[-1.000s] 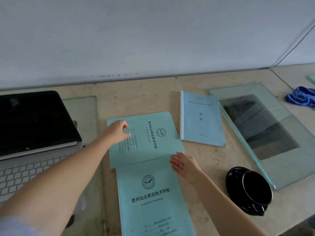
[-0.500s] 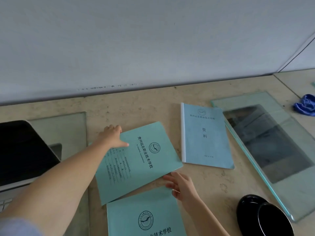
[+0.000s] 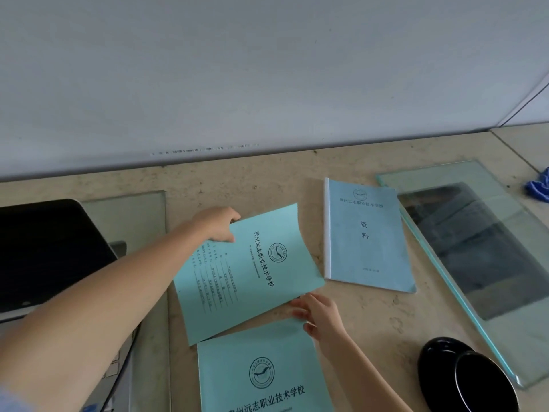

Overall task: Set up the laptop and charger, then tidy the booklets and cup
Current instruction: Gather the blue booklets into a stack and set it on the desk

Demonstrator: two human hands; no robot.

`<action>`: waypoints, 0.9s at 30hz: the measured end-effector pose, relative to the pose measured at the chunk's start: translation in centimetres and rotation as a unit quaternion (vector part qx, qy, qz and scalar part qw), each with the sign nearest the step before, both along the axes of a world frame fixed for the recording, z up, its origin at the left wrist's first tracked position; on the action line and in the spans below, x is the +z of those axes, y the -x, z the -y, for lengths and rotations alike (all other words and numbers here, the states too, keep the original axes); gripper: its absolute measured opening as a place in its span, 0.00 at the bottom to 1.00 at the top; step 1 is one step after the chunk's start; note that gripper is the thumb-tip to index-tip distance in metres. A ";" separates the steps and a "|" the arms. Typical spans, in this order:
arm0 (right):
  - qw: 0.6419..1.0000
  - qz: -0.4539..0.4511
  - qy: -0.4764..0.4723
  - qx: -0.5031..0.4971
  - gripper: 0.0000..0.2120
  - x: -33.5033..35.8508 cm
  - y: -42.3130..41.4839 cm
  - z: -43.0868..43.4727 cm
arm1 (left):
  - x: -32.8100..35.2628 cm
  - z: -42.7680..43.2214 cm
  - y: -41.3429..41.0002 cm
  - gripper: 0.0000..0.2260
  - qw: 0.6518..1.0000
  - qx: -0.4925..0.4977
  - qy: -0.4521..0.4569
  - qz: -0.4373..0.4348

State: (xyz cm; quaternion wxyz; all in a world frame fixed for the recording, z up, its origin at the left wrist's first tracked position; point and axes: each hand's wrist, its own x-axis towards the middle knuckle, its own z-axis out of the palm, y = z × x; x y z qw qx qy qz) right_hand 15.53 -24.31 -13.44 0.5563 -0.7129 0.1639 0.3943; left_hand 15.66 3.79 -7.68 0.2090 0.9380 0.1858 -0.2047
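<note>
Three booklets lie on the beige desk. The tilted teal booklet in the middle is raised off the desk: my left hand grips its far left corner, and my right hand holds its near right corner with fingers under the edge. A second teal booklet lies flat just below it. A blue bound booklet lies flat to the right. The black cup sits on its side at the lower right. The open laptop stands at the left edge.
A large glass pane lies on the desk at the right, its near corner beside the cup. Another glass pane lies under the laptop. A blue cloth sits at the far right edge. A grey wall runs along the back.
The middle teal booklet has turned further clockwise and lifted off the desk between both hands. The view has shifted, with the laptop sliding further out at the left.
</note>
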 end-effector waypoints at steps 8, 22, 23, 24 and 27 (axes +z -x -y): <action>0.991 -0.070 -0.106 -0.037 0.12 0.6 1.3 -0.3 | 5.6 2.5 3.5 0.11 0.993 -0.027 0.045 0.101; 0.935 -0.045 -0.351 0.005 0.29 6.2 6.2 1.8 | 13.9 10.7 14.2 0.12 0.870 0.155 0.401 0.240; 0.936 -0.030 -0.352 0.011 0.28 6.5 6.2 2.4 | 13.8 11.2 14.9 0.12 0.861 0.167 0.413 0.247; 0.940 -0.016 -0.341 0.012 0.25 6.8 6.1 3.0 | 13.6 11.6 15.5 0.13 0.855 0.176 0.419 0.252; 0.955 0.018 -0.294 0.014 0.16 6.9 6.0 5.0 | 12.0 12.7 17.3 0.15 0.845 0.207 0.427 0.247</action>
